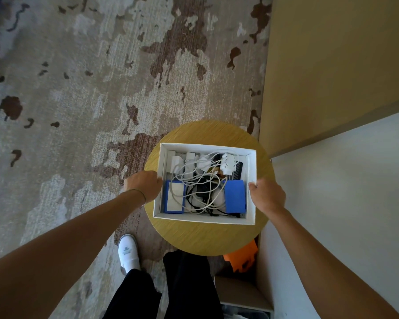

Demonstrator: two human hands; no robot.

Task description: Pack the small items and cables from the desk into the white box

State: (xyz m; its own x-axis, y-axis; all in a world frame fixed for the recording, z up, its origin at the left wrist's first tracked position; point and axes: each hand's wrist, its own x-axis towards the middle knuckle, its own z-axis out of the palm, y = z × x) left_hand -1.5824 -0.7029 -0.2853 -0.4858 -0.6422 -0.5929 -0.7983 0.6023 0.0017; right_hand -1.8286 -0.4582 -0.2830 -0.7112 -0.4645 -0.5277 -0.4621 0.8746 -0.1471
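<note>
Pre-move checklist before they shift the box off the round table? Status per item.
1. Left hand on white box left wall: ok.
2. Right hand grips right wall, thumb over rim: ok.
3. Box sits fully on the round wooden table: ok.
4. White cables and black cables inside the rim: ok.
5. Blue cases flat on box floor: ok.
6. Anything left on the desk: cannot tell.

Both hands (145, 185) grip white box (203, 220) (packed).
</note>
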